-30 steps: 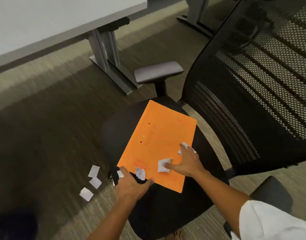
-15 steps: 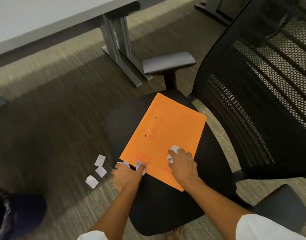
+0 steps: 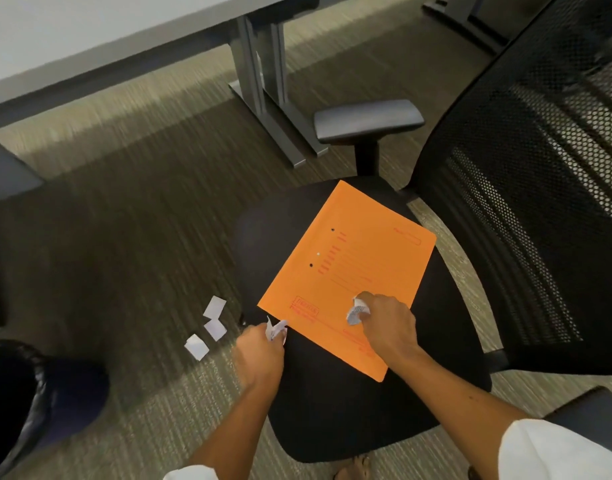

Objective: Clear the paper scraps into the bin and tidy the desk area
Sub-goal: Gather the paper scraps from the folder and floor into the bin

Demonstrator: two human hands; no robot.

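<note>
An orange folder (image 3: 360, 258) lies on the black seat of an office chair (image 3: 349, 417). My right hand (image 3: 387, 327) rests on the folder's near part and grips crumpled white paper scraps (image 3: 357, 309). My left hand (image 3: 259, 351) sits at the folder's near-left corner and pinches another bunch of white scraps (image 3: 276, 329). Three white scraps lie on the carpet left of the chair: one (image 3: 214, 306), one (image 3: 215, 328) and one (image 3: 196, 347). A bin with a black liner (image 3: 23, 410) stands at the lower left.
The chair's mesh back (image 3: 526, 209) rises on the right, and its armrest (image 3: 366, 121) sticks out behind the seat. A grey desk (image 3: 72, 39) with a metal leg (image 3: 263, 81) stands at the back. Carpet covers the floor.
Both hands have closed round the scraps that lay on the folder and drawn them toward me. The view has shifted, bringing the bin into sight at the lower left.
</note>
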